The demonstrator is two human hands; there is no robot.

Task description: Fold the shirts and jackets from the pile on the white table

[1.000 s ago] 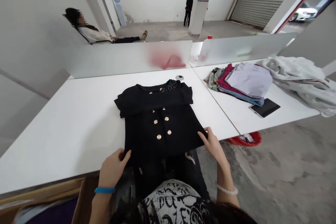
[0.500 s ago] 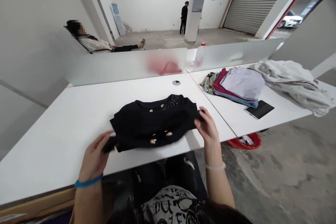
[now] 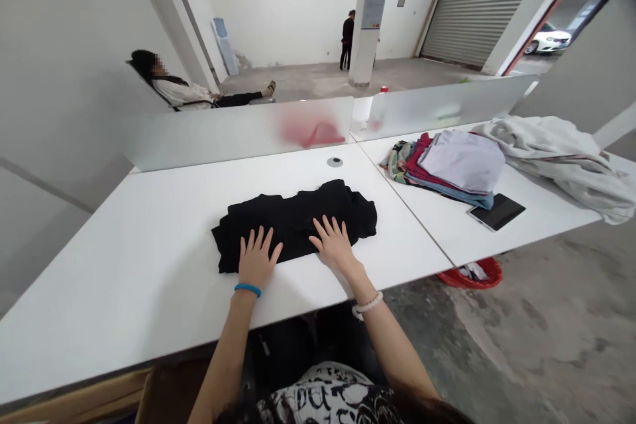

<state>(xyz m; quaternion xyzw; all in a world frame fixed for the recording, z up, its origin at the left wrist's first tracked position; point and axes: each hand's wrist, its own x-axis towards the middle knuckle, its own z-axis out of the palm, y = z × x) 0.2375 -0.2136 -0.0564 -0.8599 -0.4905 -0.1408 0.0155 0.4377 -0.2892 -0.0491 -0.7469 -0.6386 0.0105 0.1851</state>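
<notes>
A black garment, folded into a long flat bundle, lies on the white table in front of me. My left hand rests on its near left part, palm down with the fingers spread. On the near right part lies my right hand, flat too, its fingers apart. Neither hand grips the cloth. The buttons and the patterned neckline do not show; plain black fabric faces up.
To the right is a stack of folded clothes, with a tablet before it and a heap of pale cloth beyond. Frosted dividers line the table's back edge. A red bin stands below. One person reclines; another stands farther back.
The garment was held at its two ends, buttons showing; now it is folded over, plain side up. Both hands have let go, moved inward and lie flat on it.
</notes>
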